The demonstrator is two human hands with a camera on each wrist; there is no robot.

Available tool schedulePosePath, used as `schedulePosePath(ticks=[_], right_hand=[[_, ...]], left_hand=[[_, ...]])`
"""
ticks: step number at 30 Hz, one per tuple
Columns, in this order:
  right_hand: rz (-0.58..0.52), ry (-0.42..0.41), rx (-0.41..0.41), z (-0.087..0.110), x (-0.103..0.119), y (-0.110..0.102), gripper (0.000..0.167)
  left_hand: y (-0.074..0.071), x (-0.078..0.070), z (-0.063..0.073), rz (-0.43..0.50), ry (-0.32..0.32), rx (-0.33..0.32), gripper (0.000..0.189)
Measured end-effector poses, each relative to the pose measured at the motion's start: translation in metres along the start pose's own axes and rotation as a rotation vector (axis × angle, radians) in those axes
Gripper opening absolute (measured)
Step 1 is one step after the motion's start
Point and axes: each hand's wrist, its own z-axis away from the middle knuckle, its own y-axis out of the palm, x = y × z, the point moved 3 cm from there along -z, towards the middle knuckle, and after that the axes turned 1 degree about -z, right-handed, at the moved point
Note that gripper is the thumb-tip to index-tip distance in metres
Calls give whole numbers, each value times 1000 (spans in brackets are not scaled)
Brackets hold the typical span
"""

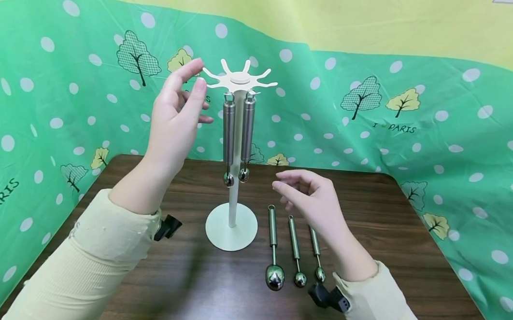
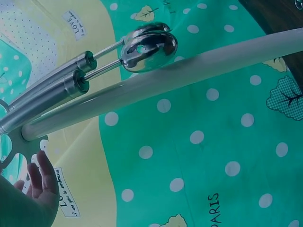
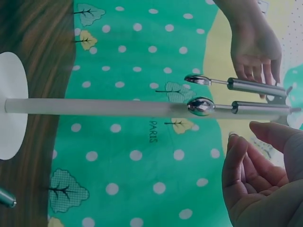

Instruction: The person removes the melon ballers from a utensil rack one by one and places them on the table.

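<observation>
A white stand point(image 1: 234, 178) with several radiating hooks rises from a round base. Two steel scoops point(image 1: 228, 134) hang from it by their handle loops, bowls downward. My left hand point(image 1: 178, 107) is raised beside the hook ring, thumb and index fingertip close to one hook's tip; whether they touch it is unclear. My right hand point(image 1: 308, 196) hovers right of the stand, above the loose scoops, fingers loosely bent and holding nothing. In the right wrist view a gap shows between its thumb point(image 3: 272, 132) and fingers.
On the dark wooden table point(image 1: 167, 281) lie a large scoop point(image 1: 274, 277), a smaller scoop point(image 1: 295, 239) and another small scoop point(image 1: 315, 243) partly behind my right hand. A green and yellow patterned cloth point(image 1: 320, 100) hangs behind and along the sides.
</observation>
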Motion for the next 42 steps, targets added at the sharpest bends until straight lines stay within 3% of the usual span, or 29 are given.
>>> schedulePosePath(ticks=[13,20,31,42], right_hand=[[-49,-102,0,-20,24,12,30],[-57,-121,22,-32,30,18,32],[-15,-141,80,-49,32,28,36],[-29,-204,78,-50,38,37,25]], left_hand=[[3,3,-4,179,-73,158,52],[6,5,-7,239,-134,152,52],[5,8,-11,354,-154,170,52],[3,13,-10,340,-110,168,52]])
